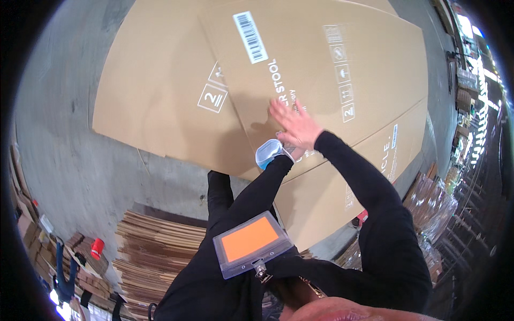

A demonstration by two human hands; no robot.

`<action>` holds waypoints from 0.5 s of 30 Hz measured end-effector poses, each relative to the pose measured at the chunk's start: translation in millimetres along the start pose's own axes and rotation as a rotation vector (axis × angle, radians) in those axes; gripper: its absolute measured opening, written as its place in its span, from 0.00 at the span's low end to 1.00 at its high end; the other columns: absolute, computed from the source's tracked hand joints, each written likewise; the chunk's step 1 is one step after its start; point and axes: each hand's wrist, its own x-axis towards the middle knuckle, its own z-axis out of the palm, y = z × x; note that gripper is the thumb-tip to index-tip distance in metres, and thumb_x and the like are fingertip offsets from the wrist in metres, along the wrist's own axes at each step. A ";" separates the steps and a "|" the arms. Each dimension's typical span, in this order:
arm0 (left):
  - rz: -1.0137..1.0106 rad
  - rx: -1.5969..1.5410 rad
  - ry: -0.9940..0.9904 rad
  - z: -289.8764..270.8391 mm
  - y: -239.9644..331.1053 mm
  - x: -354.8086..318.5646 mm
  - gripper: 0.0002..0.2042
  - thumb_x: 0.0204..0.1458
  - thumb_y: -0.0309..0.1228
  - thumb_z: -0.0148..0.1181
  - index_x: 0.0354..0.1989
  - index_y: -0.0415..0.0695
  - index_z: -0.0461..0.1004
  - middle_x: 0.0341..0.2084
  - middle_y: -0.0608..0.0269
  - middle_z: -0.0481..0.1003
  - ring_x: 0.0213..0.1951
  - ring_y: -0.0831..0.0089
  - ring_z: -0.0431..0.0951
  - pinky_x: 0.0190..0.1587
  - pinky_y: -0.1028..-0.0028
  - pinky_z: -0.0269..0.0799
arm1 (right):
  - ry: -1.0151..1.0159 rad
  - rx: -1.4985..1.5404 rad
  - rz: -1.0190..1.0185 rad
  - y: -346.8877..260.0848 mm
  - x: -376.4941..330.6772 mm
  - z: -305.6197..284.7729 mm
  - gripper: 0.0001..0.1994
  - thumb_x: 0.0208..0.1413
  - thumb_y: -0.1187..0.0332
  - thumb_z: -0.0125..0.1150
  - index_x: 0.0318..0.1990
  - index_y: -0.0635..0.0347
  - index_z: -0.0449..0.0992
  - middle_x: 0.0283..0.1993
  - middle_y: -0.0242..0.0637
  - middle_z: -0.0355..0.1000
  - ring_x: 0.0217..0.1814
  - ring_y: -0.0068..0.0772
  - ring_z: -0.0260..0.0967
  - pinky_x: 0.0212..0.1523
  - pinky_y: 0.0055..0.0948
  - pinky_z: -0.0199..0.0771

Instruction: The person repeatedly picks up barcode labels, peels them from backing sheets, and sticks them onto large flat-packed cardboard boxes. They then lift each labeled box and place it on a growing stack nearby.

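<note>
Over a large flat sheet of printed brown cardboard (pixel 278 101), my right hand (pixel 298 125) reaches in with its fingers stretched out, nothing held in it. Partly behind it is my left hand (pixel 294 153), whose fingers are mostly hidden. A clear, blue-tinged rounded thing (pixel 267 154) sits at my left wrist; I cannot make out its kind. Whether either hand presses on the cardboard is not clear. White printed symbols and a white barcode label (pixel 250 37) mark the board.
A tall stack of flattened cardboard (pixel 155 251) stands at the lower left, near a red object (pixel 97 249). Plastic-wrapped goods (pixel 428 206) stand to the right. A badge holder with an orange card (pixel 250 239) hangs before me. Another person (pixel 65 273) is far at left.
</note>
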 end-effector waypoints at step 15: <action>-0.202 -0.354 -0.231 15.4 79.7 -1.8 0.09 0.56 0.20 0.53 0.45 0.31 0.70 0.39 0.47 0.75 0.41 0.56 0.81 0.48 0.63 0.78 | 0.460 0.912 2.391 -217.6 -482.4 284.6 0.39 0.49 0.58 0.69 0.64 0.66 0.59 0.61 0.50 0.64 0.66 0.47 0.59 0.65 0.39 0.59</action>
